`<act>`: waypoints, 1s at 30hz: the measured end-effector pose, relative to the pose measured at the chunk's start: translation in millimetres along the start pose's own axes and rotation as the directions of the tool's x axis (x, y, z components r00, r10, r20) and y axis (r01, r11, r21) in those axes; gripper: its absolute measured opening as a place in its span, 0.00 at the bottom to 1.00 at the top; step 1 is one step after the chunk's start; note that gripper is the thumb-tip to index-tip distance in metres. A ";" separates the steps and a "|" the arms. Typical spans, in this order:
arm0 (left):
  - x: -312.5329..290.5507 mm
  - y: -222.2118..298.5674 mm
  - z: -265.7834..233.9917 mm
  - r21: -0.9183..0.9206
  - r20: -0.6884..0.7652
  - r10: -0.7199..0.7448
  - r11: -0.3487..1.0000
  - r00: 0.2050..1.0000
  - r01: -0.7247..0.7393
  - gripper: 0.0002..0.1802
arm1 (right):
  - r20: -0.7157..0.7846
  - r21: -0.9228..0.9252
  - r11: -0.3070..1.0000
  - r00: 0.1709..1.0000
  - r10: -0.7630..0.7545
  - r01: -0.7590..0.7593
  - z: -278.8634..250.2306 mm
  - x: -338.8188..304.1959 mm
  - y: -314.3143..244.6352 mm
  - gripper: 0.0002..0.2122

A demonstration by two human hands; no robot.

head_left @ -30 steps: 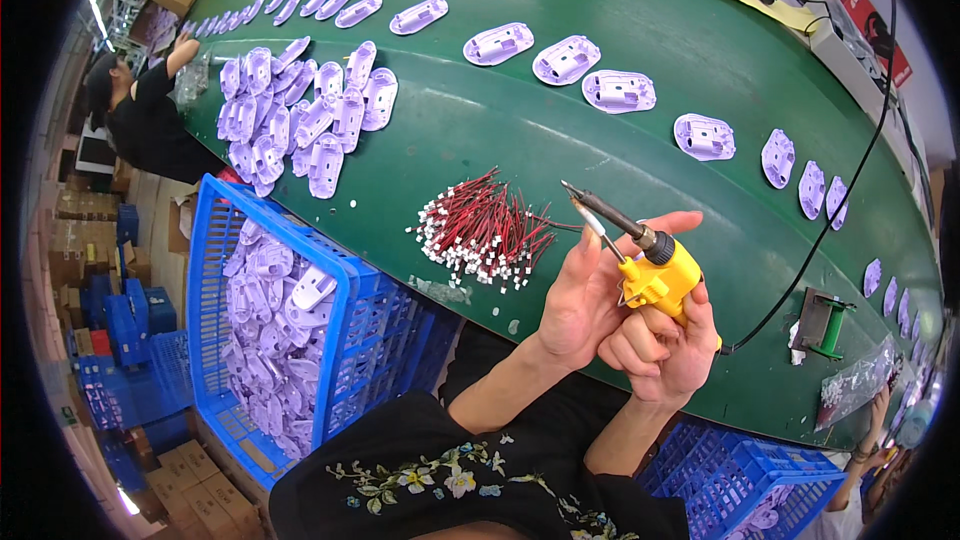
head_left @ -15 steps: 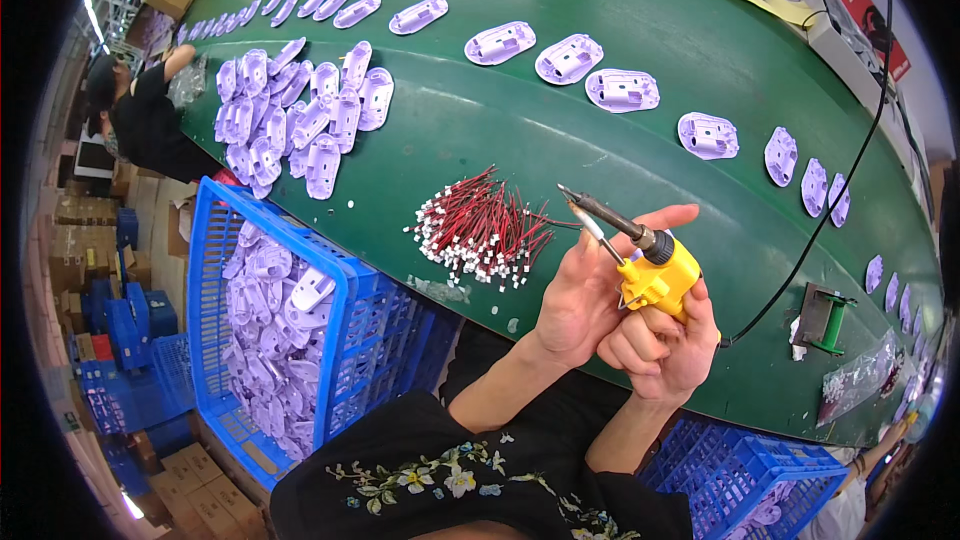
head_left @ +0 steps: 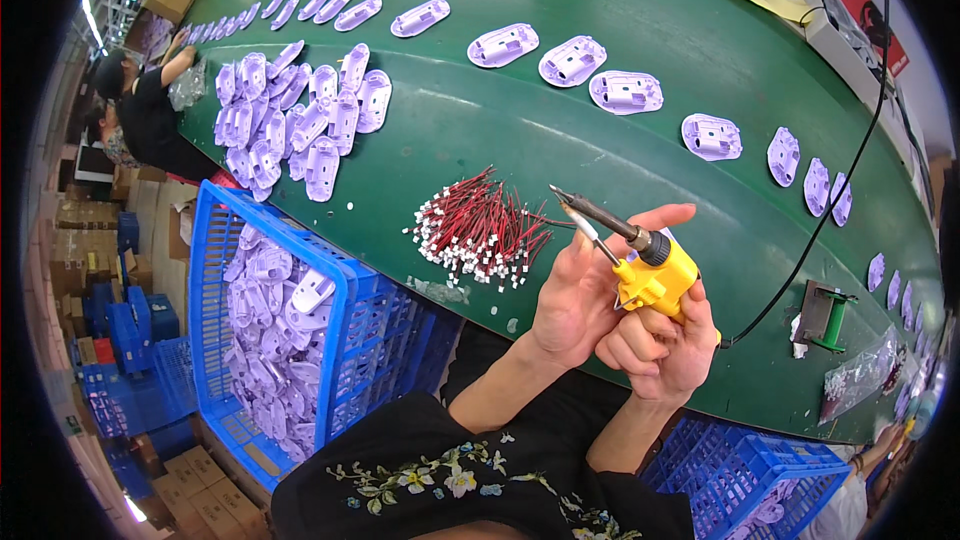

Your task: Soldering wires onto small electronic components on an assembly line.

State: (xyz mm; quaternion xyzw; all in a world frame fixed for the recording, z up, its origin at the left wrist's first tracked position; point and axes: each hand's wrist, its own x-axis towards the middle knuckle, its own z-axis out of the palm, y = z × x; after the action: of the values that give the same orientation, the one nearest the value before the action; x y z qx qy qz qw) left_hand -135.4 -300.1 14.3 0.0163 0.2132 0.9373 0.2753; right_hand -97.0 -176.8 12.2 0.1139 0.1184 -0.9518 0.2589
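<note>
As the right hand (head_left: 657, 353) holds it, the soldering iron (head_left: 660, 270) slants.

Wide lane mid-counter (head_left: 450, 130), folks, running btwn the lilac shell pile (head_left: 342, 115) on the L and red wire bundle (head_left: 490, 225)! Far side, the shell row (head_left: 625, 92) blocks, w/ gaps btwn pcs. Soldering iron (head_left: 652, 250) juts in by the bundle's R edge, v. tight. Black cable (head_left: 848, 180) slants across R side, green spool (head_left: 832, 325) + clear bag (head_left: 862, 380) beyond. Blue crate (head_left: 340, 330) walls near L.
</note>
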 end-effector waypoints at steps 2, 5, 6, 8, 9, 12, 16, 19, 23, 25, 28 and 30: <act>-0.2 -1.2 -1.2 0.002 0.005 0.014 1.000 1.000 -0.014 0.64 | 0.027 -0.032 0.999 0.999 0.017 -0.016 -0.6 0.6 -1.4 0.25; -0.3 -0.8 -1.6 0.000 0.010 0.018 1.000 1.000 -0.018 0.64 | 0.058 -0.081 0.996 0.998 0.036 -0.031 0.8 1.6 -2.5 0.24; -0.1 -0.5 -1.4 -0.004 0.008 0.009 1.000 1.000 -0.009 0.64 | 0.064 -0.096 0.995 0.997 0.038 -0.032 1.4 1.8 -2.8 0.24; 0.2 0.0 -1.0 -0.023 -0.003 0.003 1.000 1.000 -0.003 0.64 | 0.060 -0.111 0.993 0.998 0.037 -0.030 1.5 2.7 -3.4 0.24; 0.3 0.0 -0.9 -0.042 -0.013 -0.003 0.999 1.000 0.002 0.64 | 0.056 -0.126 0.992 0.998 0.036 -0.029 1.5 3.0 -3.6 0.25; -0.2 0.4 -0.9 -0.028 -0.013 0.009 1.000 1.000 -0.010 0.64 | 0.065 -0.108 0.994 0.998 0.028 -0.021 3.4 3.9 -2.8 0.25; 0.1 0.8 -1.7 -0.026 -0.015 0.009 1.000 1.000 -0.009 0.64 | 0.064 -0.127 0.992 0.997 0.034 -0.026 5.3 4.4 -3.5 0.25; 0.8 0.7 -1.6 -0.038 -0.006 0.001 0.999 1.000 -0.001 0.64 | 0.055 -0.114 0.993 0.998 0.035 -0.028 3.8 4.6 -3.6 0.25; 1.1 1.4 0.2 -0.031 -0.020 -0.001 1.000 1.000 0.000 0.64 | 0.055 -0.108 0.994 0.998 0.037 -0.031 3.6 4.7 -3.4 0.25; 1.1 1.8 -0.1 -0.032 -0.023 0.000 0.999 1.000 -0.001 0.64 | 0.052 -0.107 0.994 0.998 0.037 -0.032 4.0 5.1 -3.2 0.25; 1.3 1.6 -1.9 -0.034 -0.019 0.001 0.999 1.000 -0.001 0.64 | 0.026 -0.102 0.994 0.999 0.043 -0.040 5.0 5.3 -3.2 0.25; 1.4 0.9 -2.3 -0.043 -0.022 0.003 0.999 1.000 -0.004 0.64 | 0.023 -0.117 0.993 0.999 0.033 -0.030 4.9 5.2 -3.3 0.25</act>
State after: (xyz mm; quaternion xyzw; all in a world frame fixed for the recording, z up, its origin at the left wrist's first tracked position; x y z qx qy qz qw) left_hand -137.4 -301.0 12.4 0.0006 0.1957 0.9423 0.2715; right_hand -103.8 -177.8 15.9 0.0887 0.1688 -0.9404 0.2816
